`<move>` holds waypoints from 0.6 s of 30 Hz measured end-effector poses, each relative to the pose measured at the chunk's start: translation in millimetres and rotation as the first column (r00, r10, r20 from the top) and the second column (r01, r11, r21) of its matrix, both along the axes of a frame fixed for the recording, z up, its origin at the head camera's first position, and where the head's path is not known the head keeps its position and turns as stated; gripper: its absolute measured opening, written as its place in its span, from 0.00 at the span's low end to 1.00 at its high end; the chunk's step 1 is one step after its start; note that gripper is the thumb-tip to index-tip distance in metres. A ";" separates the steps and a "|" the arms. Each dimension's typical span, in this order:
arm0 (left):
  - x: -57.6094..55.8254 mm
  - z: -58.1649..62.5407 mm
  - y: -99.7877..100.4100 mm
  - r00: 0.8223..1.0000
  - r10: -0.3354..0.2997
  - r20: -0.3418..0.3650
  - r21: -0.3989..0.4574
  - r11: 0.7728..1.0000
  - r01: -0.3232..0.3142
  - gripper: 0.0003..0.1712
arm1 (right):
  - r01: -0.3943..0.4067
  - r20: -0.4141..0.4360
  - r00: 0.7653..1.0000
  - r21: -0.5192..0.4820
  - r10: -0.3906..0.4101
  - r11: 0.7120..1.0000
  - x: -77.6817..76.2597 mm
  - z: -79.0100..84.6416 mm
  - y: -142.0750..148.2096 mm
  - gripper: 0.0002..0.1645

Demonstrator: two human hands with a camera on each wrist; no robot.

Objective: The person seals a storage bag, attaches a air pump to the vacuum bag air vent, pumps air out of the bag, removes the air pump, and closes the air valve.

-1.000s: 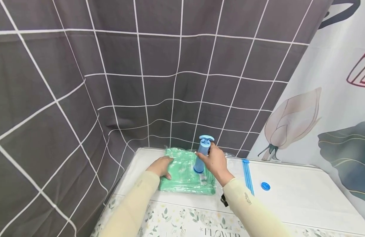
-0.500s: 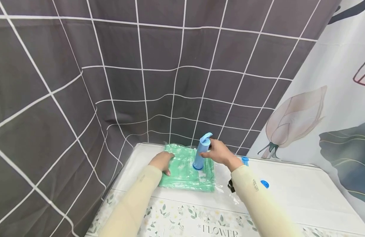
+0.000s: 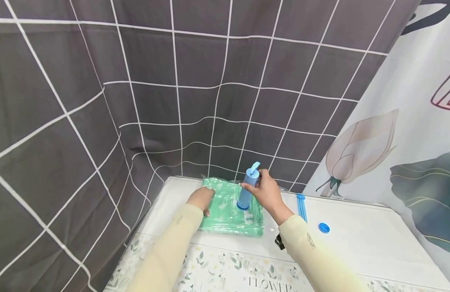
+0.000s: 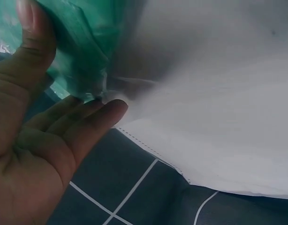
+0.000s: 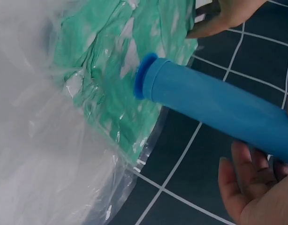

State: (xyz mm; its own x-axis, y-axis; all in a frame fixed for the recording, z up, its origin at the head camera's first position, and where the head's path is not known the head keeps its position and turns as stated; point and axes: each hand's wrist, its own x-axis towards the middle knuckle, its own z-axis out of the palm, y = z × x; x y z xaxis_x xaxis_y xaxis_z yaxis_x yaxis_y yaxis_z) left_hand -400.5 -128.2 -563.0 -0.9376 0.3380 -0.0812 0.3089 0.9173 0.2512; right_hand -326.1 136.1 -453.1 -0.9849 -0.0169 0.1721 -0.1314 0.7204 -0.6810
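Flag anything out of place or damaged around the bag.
A blue round cap lies loose on the white table cover beyond the blue zip strip of the clear bag; it looks like a stray valve cap. No spill or damage shows.

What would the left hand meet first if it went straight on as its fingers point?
Likely the green-filled vacuum storage bag; the left hand is at its edge, perhaps touching it.
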 end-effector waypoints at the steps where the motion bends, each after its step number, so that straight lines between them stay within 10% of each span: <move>1: -6.9 -9.5 -1.0 1.000 -0.008 -0.014 -0.006 1.000 0.008 0.65 | 0.011 -0.013 1.000 0.017 -0.010 1.000 -0.3 0.6 -0.8 0.45; 4: -6.4 -6.5 0.9 1.000 -0.004 0.008 0.001 1.000 0.004 0.66 | 0.002 -0.003 1.000 0.032 -0.002 0.999 -1.8 1.6 1.7 0.37; 12: 38.7 59.0 9.9 0.997 0.046 0.058 0.065 0.997 -0.050 0.58 | -0.263 0.088 0.955 -0.202 0.285 0.944 -19.1 -0.4 29.2 0.36; 15: 38.7 57.6 9.8 0.997 0.044 0.068 0.072 0.996 -0.048 0.59 | -0.325 0.120 0.920 -0.298 0.373 0.897 -24.2 -5.5 36.2 0.36; 18: 26.4 37.9 6.5 0.998 0.031 0.053 0.065 0.997 -0.034 0.62 | -0.299 0.127 0.932 -0.266 0.341 0.917 -21.3 -8.6 33.1 0.41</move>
State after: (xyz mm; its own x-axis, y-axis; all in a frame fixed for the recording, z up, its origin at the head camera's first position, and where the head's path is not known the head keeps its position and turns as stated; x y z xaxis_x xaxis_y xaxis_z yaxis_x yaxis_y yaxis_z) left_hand -374.1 -121.7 -525.1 -0.9433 0.3139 -0.1082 0.2646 0.9074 0.3265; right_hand -347.4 169.2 -461.7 -0.9481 -0.3150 0.0443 -0.1972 0.4727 -0.8588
